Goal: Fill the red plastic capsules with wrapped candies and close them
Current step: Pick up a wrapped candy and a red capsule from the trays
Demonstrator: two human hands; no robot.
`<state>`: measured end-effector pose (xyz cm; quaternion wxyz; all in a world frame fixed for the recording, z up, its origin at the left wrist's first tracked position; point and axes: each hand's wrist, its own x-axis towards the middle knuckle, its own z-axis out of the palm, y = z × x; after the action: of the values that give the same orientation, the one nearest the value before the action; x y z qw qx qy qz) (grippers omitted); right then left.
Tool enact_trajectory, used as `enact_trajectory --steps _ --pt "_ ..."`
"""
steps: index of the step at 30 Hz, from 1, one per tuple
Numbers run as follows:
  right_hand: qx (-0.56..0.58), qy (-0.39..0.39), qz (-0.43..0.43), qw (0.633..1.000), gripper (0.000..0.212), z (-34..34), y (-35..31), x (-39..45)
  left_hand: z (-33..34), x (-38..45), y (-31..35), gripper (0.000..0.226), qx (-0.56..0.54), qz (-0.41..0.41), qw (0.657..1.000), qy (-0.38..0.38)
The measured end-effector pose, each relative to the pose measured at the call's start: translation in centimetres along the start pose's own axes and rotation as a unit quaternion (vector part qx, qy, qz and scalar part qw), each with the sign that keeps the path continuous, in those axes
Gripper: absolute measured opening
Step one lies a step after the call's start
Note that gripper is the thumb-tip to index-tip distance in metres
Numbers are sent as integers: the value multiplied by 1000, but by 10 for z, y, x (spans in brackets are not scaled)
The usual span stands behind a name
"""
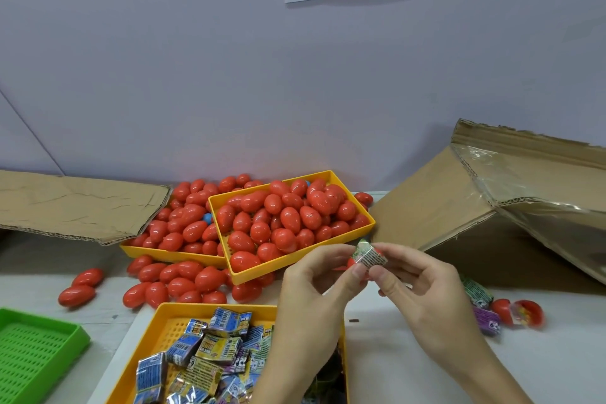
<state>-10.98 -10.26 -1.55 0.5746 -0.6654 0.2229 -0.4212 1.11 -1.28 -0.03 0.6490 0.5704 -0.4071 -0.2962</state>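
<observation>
Pinching wrapped candy between both hands

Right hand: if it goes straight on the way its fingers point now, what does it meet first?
The right hand points left, so probably the wrapped candy it already pinches, then the left hand fingertips. Depth is unclear.

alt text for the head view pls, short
Both hands, left hand and right hand, pinch a wrapped candy against a red capsule half above the table. Behind sit yellow trays piled with red capsules; a tray of candies lies near.
</observation>
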Motion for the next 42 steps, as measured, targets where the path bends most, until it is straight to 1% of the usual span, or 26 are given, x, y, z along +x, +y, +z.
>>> enact_trajectory --steps 2,7,15,20,24,28,31,35,38,40,42 --pt "-1 5 -9 1000 25 3 -1 0 2 -1 -1 26 -33 -9 999 11" --pt "11 6 -11 1000 26 5 -4 0 9 -2 -1 19 -108 -33 993 25" --pt "35 26 -2 999 27 11 1 -1 10 -2 -6 35 -176 -52 982 48" --pt "23 26 -4 999 26 13 2 -2 12 -3 -3 27 -190 -46 980 49" --pt "29 34 -3 999 27 12 1 -3 15 -2 -3 35 -191 -43 980 49" --pt "32 31 11 999 27 15 3 -4 16 -2 -5 21 -188 -62 979 53" --pt "36 28 15 999 28 16 3 -3 14 -2 -5 23 -192 -61 978 51" --pt "38 20 17 999 30 13 2 -3 13 -2 -1 39 -228 -51 971 46" --pt "26 6 15 1000 30 12 1 -3 14 -2 0 27 -207 -34 977 47" --pt "35 28 13 999 28 13 -1 -4 14 -2 -1 22 -197 -32 978 58" --pt "39 49 9 998 24 15 -1 -4 15 -2 -2 24 -193 -34 978 67"
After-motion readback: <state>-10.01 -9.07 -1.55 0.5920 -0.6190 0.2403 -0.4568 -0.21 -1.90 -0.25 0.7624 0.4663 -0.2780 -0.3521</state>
